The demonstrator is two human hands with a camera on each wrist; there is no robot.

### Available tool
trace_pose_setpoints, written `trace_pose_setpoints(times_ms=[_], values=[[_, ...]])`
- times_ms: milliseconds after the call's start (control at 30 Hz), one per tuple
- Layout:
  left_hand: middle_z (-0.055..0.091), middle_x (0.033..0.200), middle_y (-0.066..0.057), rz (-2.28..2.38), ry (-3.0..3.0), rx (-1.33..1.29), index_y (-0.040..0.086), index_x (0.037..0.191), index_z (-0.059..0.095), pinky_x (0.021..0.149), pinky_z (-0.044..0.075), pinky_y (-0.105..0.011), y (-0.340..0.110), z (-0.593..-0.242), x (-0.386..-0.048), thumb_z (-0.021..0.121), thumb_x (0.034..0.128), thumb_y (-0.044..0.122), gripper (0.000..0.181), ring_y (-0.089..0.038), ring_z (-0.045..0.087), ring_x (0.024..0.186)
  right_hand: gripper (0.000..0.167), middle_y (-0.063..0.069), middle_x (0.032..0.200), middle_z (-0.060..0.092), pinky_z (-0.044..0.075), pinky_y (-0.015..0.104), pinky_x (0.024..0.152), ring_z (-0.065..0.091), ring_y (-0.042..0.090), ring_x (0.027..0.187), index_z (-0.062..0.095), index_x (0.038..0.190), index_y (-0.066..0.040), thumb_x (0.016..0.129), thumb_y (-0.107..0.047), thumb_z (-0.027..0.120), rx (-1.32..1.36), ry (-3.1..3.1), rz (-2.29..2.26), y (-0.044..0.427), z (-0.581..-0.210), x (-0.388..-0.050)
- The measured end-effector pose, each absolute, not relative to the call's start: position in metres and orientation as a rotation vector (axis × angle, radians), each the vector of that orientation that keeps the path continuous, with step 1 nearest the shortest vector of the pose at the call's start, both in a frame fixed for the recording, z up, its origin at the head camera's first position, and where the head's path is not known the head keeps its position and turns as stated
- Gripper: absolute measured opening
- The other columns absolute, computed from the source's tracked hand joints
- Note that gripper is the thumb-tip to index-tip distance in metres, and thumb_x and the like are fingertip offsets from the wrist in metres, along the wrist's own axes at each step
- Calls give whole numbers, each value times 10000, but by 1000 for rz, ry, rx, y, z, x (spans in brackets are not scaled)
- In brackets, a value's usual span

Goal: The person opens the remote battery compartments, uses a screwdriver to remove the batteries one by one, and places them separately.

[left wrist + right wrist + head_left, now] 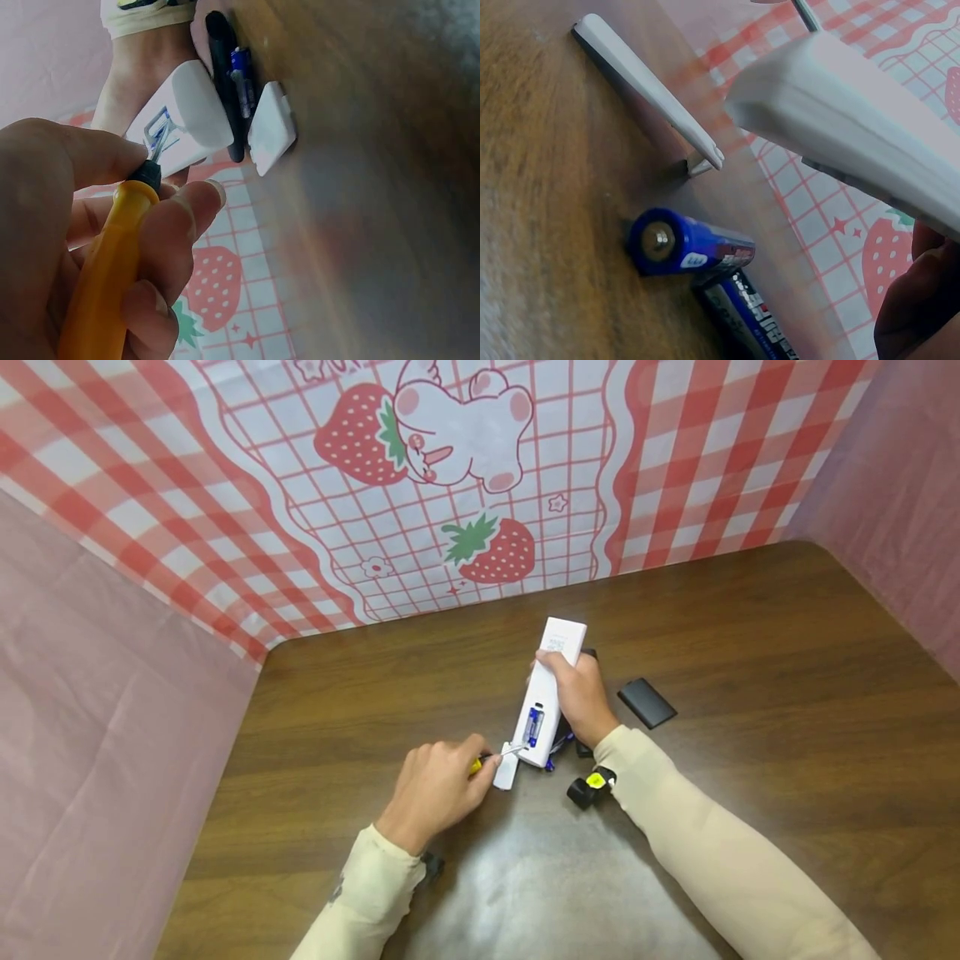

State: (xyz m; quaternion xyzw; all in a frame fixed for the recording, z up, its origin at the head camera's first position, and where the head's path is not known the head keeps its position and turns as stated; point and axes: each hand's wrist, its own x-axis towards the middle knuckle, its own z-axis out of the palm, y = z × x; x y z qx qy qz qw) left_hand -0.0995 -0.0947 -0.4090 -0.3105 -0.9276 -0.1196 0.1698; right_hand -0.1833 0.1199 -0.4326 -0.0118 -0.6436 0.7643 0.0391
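Note:
My left hand [442,781] grips a screwdriver [105,277] by its yellow handle. The metal shaft reaches into the battery compartment of a white remote control [542,693], near its lower end. Blue batteries [534,727] show inside that compartment. My right hand [588,693] holds the remote above the table, thumb across its back and fingers mostly hidden beneath. A white battery cover [271,129] lies on the table under the remote's near end. Close by on the table are two loose blue batteries, one [694,244] touching the other [746,315].
A flat black rectangular piece [647,702] lies on the wooden table [360,693] right of my right hand. A long black object [223,75] sits beside the loose batteries, partly hidden in the head view. A strawberry-print cloth [480,502] hangs behind the table.

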Motion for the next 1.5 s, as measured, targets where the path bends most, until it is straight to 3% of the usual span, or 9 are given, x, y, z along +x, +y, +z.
trace_pose_setpoints(times_ms=[133,300,667,1033,1267,1500], values=[[526,551,73,-341,-2630,-921,144,882,685,399,390,-360,-93,-409,-100,681,930,297,160,-157,492,430,331,193,837,659,563,332,642,674,226,705,603,1030,119,993,-205,546,2,-1943,2362,120,-433,-185],[518,552,80,-365,-2609,-975,151,841,664,417,411,-369,-94,-410,-101,680,938,270,154,-135,486,445,350,162,817,676,565,330,643,678,258,712,585,1036,141,1003,-203,527,56,-1938,2363,120,-434,-184],[380,563,131,-338,-2614,-1100,219,725,526,431,371,-303,-95,-407,-103,651,974,286,287,-62,391,472,384,142,808,680,545,307,636,658,210,694,570,1053,168,999,-210,522,104,-1955,2360,119,-438,-183],[525,598,83,-313,-2586,-1051,191,773,606,428,423,-378,-89,-413,-99,653,971,297,230,-140,510,469,385,201,831,619,521,303,611,623,201,685,567,1072,159,999,-217,528,34,-1938,2379,116,-435,-182],[506,599,78,-343,-2545,-1029,184,754,590,430,429,-386,-82,-416,-96,687,951,295,246,-153,530,473,350,134,754,608,490,276,590,594,177,651,590,997,142,991,-202,526,-26,-1811,2493,114,-435,-184],[487,598,72,-383,-2536,-1014,177,751,580,425,418,-353,-77,-420,-91,666,969,279,256,-138,511,469,286,109,766,604,481,271,606,580,160,641,593,925,62,983,-212,532,-65,-1720,2568,116,-435,-183]])
